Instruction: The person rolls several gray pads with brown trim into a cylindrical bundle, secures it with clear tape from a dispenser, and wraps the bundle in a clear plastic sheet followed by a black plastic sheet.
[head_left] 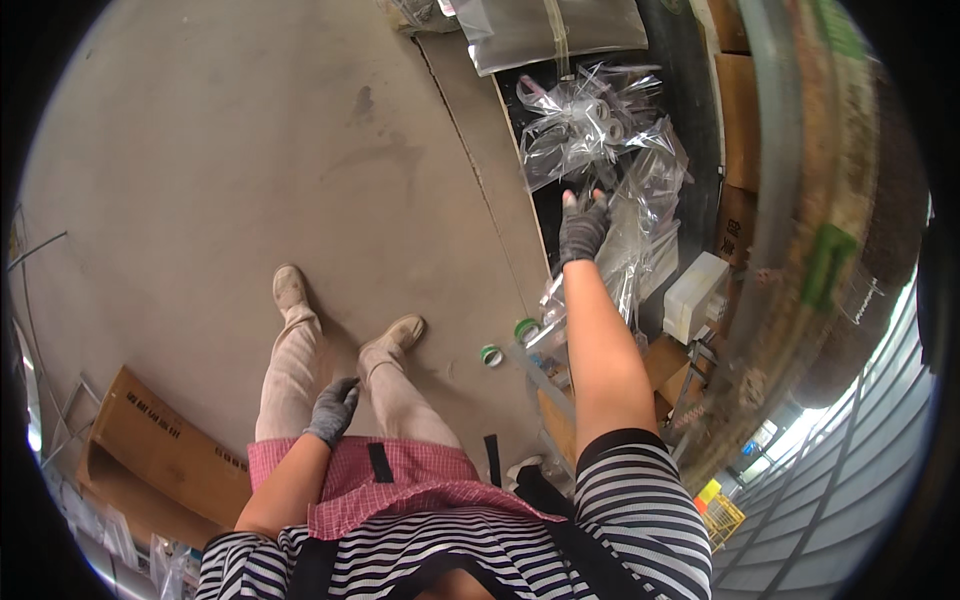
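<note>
Right hand (584, 230) is stretched out over the bench (685, 70), right at the near edge of the upper bunch of film (645, 215). The film lies crumpled across the bench, ahead of that hand and along its right side. Thumb and a finger stand apart; can't tell if anything's pinched between them. Left hand (335, 408) hangs over the lap, half curled, and I can't see into the palm.

For handling this stuff, I'd go for one loose edge and lift it slowly, because thin film like that probably clings and drags its neighbours along. The left hand could come up and pin the rest. I'd also watch the pale rings (613, 130) in the bunch, since a tug might set them rolling.

Counts:
- hands: two, both gloved with bare fingertips
- pale rings in the film: two that I can make out
- green rings (491, 355): two, low down by the bench's near end
- white box (690, 305): one, right of the film
- flat clear sheet (510, 30): one at the far end, maybe more stacked under it
- big carton (150, 440): one, lower left
- film pieces: too tangled to count
</note>
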